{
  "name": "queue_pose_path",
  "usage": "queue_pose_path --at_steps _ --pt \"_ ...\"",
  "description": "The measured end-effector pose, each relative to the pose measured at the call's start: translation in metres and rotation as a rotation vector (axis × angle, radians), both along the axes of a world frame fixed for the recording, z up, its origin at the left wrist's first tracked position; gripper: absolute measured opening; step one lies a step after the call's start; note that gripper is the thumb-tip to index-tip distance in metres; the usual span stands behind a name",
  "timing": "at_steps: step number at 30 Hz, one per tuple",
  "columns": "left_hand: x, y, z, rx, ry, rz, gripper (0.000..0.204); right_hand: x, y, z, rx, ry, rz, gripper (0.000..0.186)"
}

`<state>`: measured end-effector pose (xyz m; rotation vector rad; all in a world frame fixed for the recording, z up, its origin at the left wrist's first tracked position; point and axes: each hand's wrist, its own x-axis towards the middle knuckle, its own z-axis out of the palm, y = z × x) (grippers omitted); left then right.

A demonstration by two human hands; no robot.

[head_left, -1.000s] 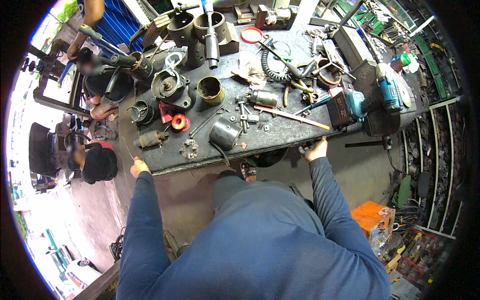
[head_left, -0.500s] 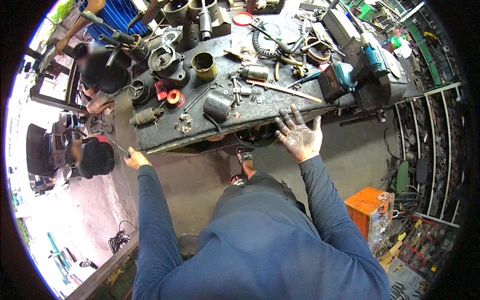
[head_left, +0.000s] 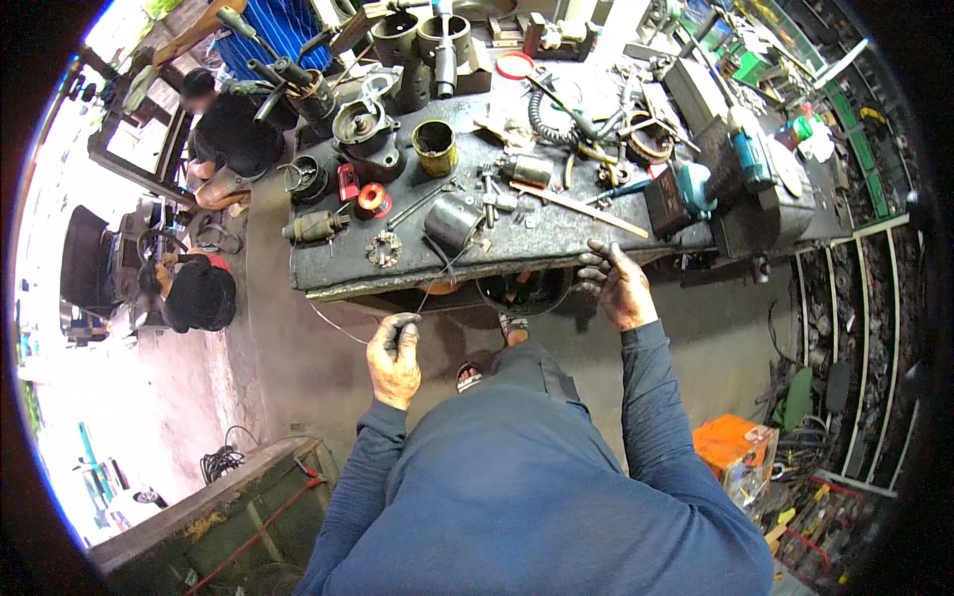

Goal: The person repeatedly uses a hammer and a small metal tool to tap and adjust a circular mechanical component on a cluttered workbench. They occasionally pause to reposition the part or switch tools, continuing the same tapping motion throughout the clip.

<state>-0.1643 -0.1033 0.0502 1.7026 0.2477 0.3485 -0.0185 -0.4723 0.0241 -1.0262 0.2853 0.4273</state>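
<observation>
My left hand (head_left: 395, 363) is in front of the workbench's front edge, thumb and fingers pinched on a thin wire (head_left: 338, 329). One stretch of this wire curves away to the left; a thin strand also shows above the fingertips towards the bench. My right hand (head_left: 623, 290) is raised by the bench edge further right, fingers blackened, apart and loosely bent, with nothing seen in it. Nearest the hands on the bench lie a dark metal cylinder (head_left: 454, 221), a toothed metal ring (head_left: 383, 249) and a long flat strip (head_left: 586, 210).
The dark workbench (head_left: 556, 250) also bears a yellow-rimmed can (head_left: 434, 149), a red spool (head_left: 374, 200), a small motor (head_left: 316, 227) and a teal cordless tool (head_left: 686, 189). Below its edge is a black basin (head_left: 524, 291). Two people crouch at the left; an orange box (head_left: 733, 452) stands right.
My left hand has come right and nearer my body, the thin wire in its pinch. My right hand has turned, its spread fingers now bent. The view has shifted slightly.
</observation>
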Motion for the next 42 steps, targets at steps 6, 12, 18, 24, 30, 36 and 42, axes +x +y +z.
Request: queue_pose_path --at_steps 6,12,18,24,30,36,42 --pt "0.019 0.000 0.000 0.070 0.097 0.089 0.013 0.089 0.018 0.016 -0.637 -0.333 0.045 0.034" --pt "0.038 0.006 0.005 0.136 0.141 0.265 0.015 0.131 0.053 0.025 -0.776 -0.542 0.261 0.029" --pt "0.030 -0.013 0.012 0.046 0.227 0.481 0.018 0.157 0.087 0.020 -0.727 -0.574 0.479 0.022" --pt "0.008 -0.020 -0.005 0.057 0.220 0.544 0.015 0.171 0.115 0.029 -0.795 -0.746 0.558 0.020" --pt "0.016 0.017 -0.007 0.057 0.263 0.525 0.006 0.162 0.103 0.011 -0.957 -0.772 0.481 0.019" --pt "0.012 0.079 -0.029 -0.001 0.172 0.525 0.007 0.121 0.105 0.007 -1.075 -0.756 0.446 0.020" --pt "0.002 0.121 -0.052 0.018 0.237 0.367 0.006 0.076 0.123 0.023 -1.209 -0.700 0.364 0.027"
